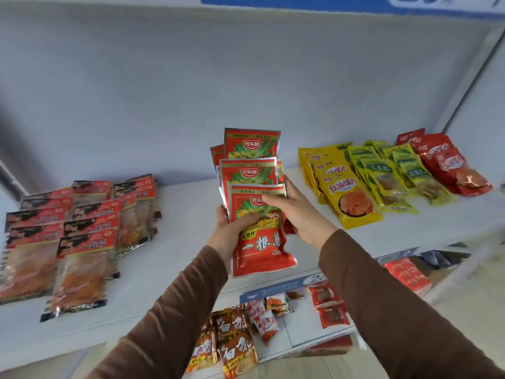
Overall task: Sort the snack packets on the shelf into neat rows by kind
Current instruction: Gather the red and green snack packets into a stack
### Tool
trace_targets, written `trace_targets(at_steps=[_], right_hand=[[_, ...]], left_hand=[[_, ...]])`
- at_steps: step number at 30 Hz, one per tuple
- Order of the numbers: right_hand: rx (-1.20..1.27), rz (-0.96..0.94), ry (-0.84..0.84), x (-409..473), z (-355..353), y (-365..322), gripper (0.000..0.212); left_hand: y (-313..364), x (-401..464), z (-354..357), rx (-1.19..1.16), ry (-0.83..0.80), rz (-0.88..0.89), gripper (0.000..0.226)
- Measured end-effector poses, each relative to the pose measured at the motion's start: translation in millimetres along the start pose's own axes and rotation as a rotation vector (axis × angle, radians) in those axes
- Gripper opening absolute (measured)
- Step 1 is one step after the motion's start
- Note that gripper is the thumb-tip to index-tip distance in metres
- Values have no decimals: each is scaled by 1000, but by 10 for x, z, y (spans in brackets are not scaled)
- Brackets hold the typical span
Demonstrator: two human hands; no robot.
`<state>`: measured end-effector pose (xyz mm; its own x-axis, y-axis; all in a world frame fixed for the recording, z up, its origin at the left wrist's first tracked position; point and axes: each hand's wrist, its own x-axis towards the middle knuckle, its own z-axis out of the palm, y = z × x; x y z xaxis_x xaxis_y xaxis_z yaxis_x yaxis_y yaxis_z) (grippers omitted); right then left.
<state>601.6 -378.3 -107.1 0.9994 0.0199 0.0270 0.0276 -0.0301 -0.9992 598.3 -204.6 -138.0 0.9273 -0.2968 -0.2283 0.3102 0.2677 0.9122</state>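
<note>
I have a fanned stack of red packets (252,187) in both hands, lifted above the white shelf (177,242) near its middle. My left hand (232,228) grips the stack low on its left edge, thumb curled over the face of the front packet. My right hand (297,212) clasps the right side, fingers wrapped across the top of that same packet. I count at least 3 faces showing, each stepped above the next, with more edges tucked behind.

The other kinds already lie sorted: the clear packets with red-and-black headers (79,231) in overlapped rows at the left, and the yellow packets (341,187), the green packets (390,173) and the dark red packets (448,162) side by side at the right.

So I judge this step as gathering and squaring the red kind. Next I need to lower the stack onto the bare stretch of shelf between the left group and the yellow row, keeping the overlap even as I let go.
</note>
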Motion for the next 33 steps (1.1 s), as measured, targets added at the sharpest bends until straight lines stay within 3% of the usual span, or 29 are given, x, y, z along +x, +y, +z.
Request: trace_targets(at_steps=[5, 9, 15, 20, 23, 26, 27, 30, 33], right_hand=[[-48, 87, 64, 222, -423, 153, 40], [-49, 169, 137, 497, -726, 211, 34], [-120, 255, 187, 895, -1063, 332, 45], [-114, 260, 130, 1025, -1372, 330, 57], [-78, 263, 69, 1066, -1559, 430, 69], [-139, 257, 53, 1027, -1524, 574, 64], [-157, 235, 63, 1013, -1491, 612, 57], [-151, 168, 113, 994, -1490, 684, 54], [-120, 120, 112, 1026, -1539, 696, 58]], left_hand=[[-191, 380, 459, 126, 70, 51, 55], [-263, 847, 712, 11, 69, -9, 47], [-404, 1408, 936, -5, 68, -74, 48], [-385, 1589, 956, 85, -39, 91, 72], [-375, 1644, 932, 95, 0, 112, 102], [-449, 1649, 1007, 148, 21, 132, 111], [-477, 1641, 1042, 143, 32, 135, 107], [-529, 1652, 1155, 71, 33, 145, 65], [-531, 1681, 1269, 49, 80, 107, 55]])
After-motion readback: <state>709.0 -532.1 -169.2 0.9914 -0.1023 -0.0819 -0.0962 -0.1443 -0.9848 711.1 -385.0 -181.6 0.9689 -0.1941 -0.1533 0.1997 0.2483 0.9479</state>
